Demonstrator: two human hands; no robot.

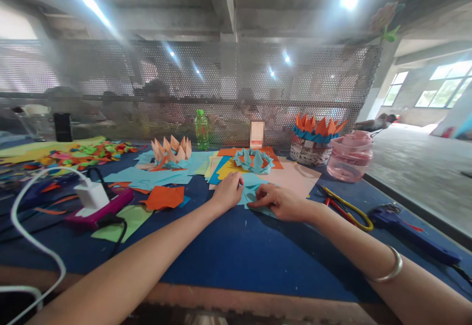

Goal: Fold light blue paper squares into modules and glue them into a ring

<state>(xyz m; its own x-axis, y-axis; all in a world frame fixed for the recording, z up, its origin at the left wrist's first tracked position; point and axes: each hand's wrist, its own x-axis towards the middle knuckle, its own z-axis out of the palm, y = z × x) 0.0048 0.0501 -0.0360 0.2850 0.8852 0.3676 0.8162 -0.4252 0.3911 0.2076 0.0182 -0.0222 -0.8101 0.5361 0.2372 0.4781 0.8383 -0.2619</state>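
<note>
My left hand (229,190) rests at the left edge of a light blue sheet of paper (244,198), fingers curled in against it. Their tips are partly hidden. From the other side my right hand (279,202) reaches onto the same paper, with its fingers apart and the tips pressing on it. Just beyond the hands sits a ring of folded light blue paper points (252,160). Behind and to the left stands a peach folded-paper ring (171,152). Coloured sheets (298,175) lie under and around the blue ring.
Scissors with yellow and red handles (348,209), a blue glue gun (413,231) and a pink jug (350,158) are at right. An orange-and-blue paper ring (319,127) tops a basket (309,152). A magenta power strip (101,209), cables and paper scraps (81,158) occupy the left.
</note>
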